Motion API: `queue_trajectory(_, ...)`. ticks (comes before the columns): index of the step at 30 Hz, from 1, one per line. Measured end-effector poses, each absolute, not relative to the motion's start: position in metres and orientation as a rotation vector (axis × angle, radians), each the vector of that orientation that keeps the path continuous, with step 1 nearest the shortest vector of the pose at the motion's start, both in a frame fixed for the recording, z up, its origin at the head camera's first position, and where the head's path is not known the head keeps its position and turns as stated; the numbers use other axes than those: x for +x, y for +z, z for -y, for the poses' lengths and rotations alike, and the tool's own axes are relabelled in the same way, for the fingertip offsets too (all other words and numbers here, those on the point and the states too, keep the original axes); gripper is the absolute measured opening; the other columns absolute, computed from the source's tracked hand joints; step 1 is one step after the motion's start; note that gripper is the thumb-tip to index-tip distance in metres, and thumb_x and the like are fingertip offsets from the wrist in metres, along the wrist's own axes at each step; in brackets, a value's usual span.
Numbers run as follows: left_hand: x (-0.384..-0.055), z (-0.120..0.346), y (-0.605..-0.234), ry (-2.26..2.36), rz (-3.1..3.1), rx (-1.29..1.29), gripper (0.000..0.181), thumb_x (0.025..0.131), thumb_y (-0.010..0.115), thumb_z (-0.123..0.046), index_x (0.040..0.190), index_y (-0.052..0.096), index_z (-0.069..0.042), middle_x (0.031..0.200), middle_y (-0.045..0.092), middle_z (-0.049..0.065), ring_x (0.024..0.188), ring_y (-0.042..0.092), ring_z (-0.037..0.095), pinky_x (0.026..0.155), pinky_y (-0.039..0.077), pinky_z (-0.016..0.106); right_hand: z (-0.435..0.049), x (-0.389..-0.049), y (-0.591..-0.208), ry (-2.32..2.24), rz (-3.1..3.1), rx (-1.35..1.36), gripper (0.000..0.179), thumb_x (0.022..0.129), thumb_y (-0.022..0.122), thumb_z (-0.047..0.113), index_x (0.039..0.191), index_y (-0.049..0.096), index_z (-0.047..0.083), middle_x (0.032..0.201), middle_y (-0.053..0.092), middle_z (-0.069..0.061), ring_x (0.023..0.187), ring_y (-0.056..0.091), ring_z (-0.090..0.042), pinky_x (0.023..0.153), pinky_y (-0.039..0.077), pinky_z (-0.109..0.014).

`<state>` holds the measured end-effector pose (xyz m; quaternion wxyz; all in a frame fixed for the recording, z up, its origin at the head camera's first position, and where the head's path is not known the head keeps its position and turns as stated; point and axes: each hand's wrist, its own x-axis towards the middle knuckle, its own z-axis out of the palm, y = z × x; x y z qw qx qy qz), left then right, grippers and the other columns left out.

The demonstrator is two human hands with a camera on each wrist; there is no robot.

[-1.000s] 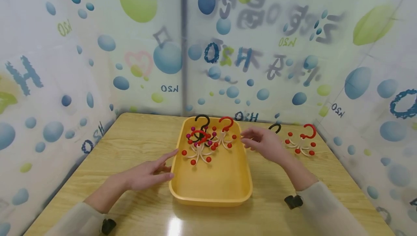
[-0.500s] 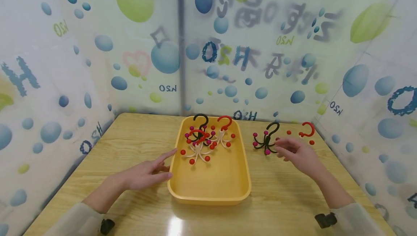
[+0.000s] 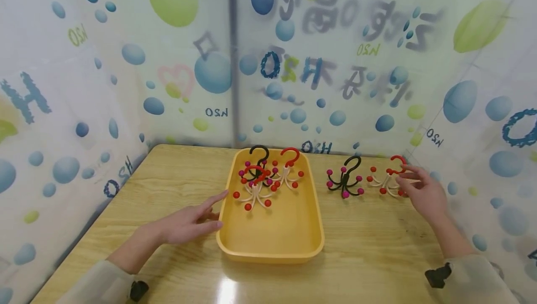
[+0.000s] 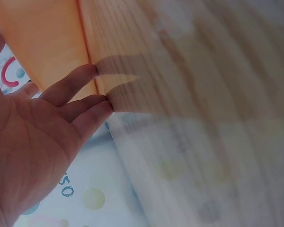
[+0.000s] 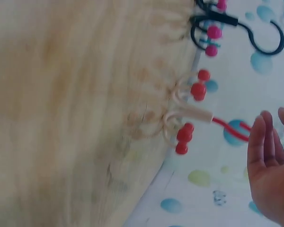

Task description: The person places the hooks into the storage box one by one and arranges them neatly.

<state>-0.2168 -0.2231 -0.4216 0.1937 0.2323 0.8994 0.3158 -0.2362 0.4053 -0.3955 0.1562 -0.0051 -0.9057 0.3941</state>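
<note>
My left hand rests with its fingertips against the left side of a yellow plastic tray; the fingers look fairly straight in the left wrist view. My right hand is beside the red hook of a white multi-arm hook hanger with red ball tips, standing on the table at far right. In the right wrist view, its fingers are extended near that hook without closing round it. Inside the tray stand a black hook hanger with magenta tips and two white ones, the nearer and the farther.
Another black hook hanger with magenta tips stands on the wooden table between the tray and my right hand. Patterned curtains with bubbles enclose the table at the back and both sides.
My right hand has moved from the tray's right edge, past the black hook hanger, to the white one at far right. My left hand has stayed at the tray.
</note>
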Motion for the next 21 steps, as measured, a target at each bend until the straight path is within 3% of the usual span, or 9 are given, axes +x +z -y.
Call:
queue_trajectory(2, -0.216, 0.223, -0.421, 0.878, -2.528, 0.649, 0.082, 0.111, 0.058, -0.056, 0.178, 0.015, -0.036, 0.155, 0.067, 0.014, 0.146, 0.061, 0.045, 0.124, 0.04, 0.072, -0.416, -0.243, -0.394, 1.091, 2.57, -0.084, 0.062, 0.112, 0.065, 0.039, 0.163, 0.05, 0.007, 0.127, 0.071, 0.001, 0.078, 0.063, 0.014, 0.062, 0.059, -0.019)
queue_trajectory(4, -0.216, 0.222, -0.42, 0.876, -2.531, 0.652, 0.082, 0.111, 0.058, -0.056, 0.178, 0.015, -0.036, 0.155, 0.067, 0.015, 0.146, 0.06, 0.045, 0.124, 0.039, 0.072, -0.424, -0.251, -0.393, 1.09, 2.568, -0.109, 0.065, 0.112, 0.064, 0.039, 0.166, 0.045, 0.007, 0.142, 0.065, -0.023, 0.077, 0.061, 0.014, 0.063, 0.058, -0.016)
queue_trajectory(6, -0.216, 0.222, -0.42, 0.876, -2.533, 0.655, 0.082, 0.111, 0.058, -0.056, 0.178, 0.014, -0.037, 0.154, 0.067, 0.015, 0.145, 0.061, 0.045, 0.124, 0.039, 0.072, -0.429, -0.257, -0.392, 1.093, 2.582, -0.114, 0.066, 0.113, 0.063, 0.038, 0.168, 0.043, 0.007, 0.152, 0.055, -0.036, 0.076, 0.059, 0.016, 0.065, 0.059, -0.015)
queue_trajectory(10, -0.217, 0.224, -0.421, 0.889, -2.532, 0.652, 0.083, 0.11, 0.059, -0.057, 0.177, 0.014, -0.039, 0.154, 0.067, 0.015, 0.145, 0.061, 0.044, 0.124, 0.04, 0.071, -0.432, -0.27, -0.391, 1.063, 2.638, -0.143, 0.065, 0.114, 0.061, 0.039, 0.17, 0.041, 0.012, 0.151, 0.057, -0.037, 0.081, 0.057, 0.016, 0.067, 0.058, -0.012)
queue_trajectory(16, -0.218, 0.224, -0.421, 0.898, -2.516, 0.648, 0.082, 0.11, 0.059, -0.057, 0.177, 0.015, -0.039, 0.155, 0.067, 0.014, 0.146, 0.061, 0.042, 0.124, 0.04, 0.07, -0.431, -0.28, -0.397, 1.033, 2.674, -0.213, 0.059, 0.115, 0.06, 0.037, 0.168, 0.045, 0.018, 0.144, 0.065, -0.032, 0.098, 0.066, -0.013, 0.066, 0.055, -0.014)
queue_trajectory(21, -0.218, 0.224, -0.421, 0.901, -2.513, 0.667, 0.083, 0.11, 0.059, -0.056, 0.178, 0.015, -0.035, 0.155, 0.066, 0.016, 0.146, 0.06, 0.044, 0.125, 0.039, 0.071, -0.429, -0.282, -0.403, 1.087, 2.642, -0.257, 0.055, 0.116, 0.058, 0.032, 0.168, 0.045, 0.02, 0.139, 0.069, -0.031, 0.082, 0.067, 0.008, 0.07, 0.057, -0.013)
